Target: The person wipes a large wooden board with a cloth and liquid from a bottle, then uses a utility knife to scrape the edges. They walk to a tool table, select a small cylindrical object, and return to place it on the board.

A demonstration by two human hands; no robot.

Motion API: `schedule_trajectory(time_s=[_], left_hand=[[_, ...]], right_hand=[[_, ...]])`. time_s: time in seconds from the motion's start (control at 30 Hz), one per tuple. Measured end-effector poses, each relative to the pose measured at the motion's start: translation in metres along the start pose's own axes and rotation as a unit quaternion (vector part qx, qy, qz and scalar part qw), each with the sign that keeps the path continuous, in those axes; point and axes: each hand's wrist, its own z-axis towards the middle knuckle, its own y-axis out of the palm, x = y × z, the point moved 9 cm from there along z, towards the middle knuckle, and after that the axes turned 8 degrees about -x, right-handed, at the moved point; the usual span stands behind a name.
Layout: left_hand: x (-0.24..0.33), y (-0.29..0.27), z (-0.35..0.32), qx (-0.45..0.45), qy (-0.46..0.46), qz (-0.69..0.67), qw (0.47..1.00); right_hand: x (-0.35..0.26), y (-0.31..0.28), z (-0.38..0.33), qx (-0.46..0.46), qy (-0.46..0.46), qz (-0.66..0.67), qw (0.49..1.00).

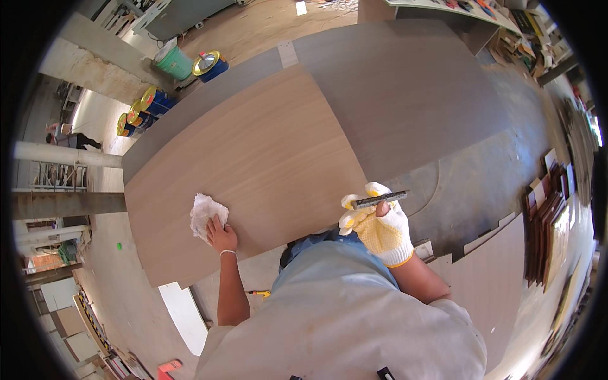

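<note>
My left hand is bare and presses a crumpled white cloth onto a light brown wood-grain panel, its fingers bent over the cloth's edge. A thin band circles that wrist. My right hand wears a white knitted glove with yellow palm and fingertips; its thumb looks bare. Between that thumb and the gloved fingers lies a dark marker, held above the panel's near right corner. Beneath the light panel, a darker grey-brown panel reaches out to the far side and right.
Blue cans with yellow lids and a green bucket stand beyond the panels at far left. Stacked board offcuts lean at right. A yellow-handled tool and a white board lie near my left arm.
</note>
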Motion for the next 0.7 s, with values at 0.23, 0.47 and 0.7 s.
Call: schedule_trajectory(time_s=[0.23, 0.47, 0.7], left_hand=[[-0.045, -0.013, -0.02, 0.06, 0.048, -0.034, 0.996], [-0.085, -0.028, -0.019, 0.075, 0.091, -0.064, 0.991], [-0.109, -0.036, -0.008, 0.04, 0.135, -0.111, 0.984]], right_hand=[[0.059, 0.054, 0.015, -0.056, 0.036, -0.082, 0.994], [0.125, 0.092, 0.016, -0.103, 0.056, -0.139, 0.983], [0.207, 0.082, 0.027, -0.079, 0.11, -0.199, 0.971]])
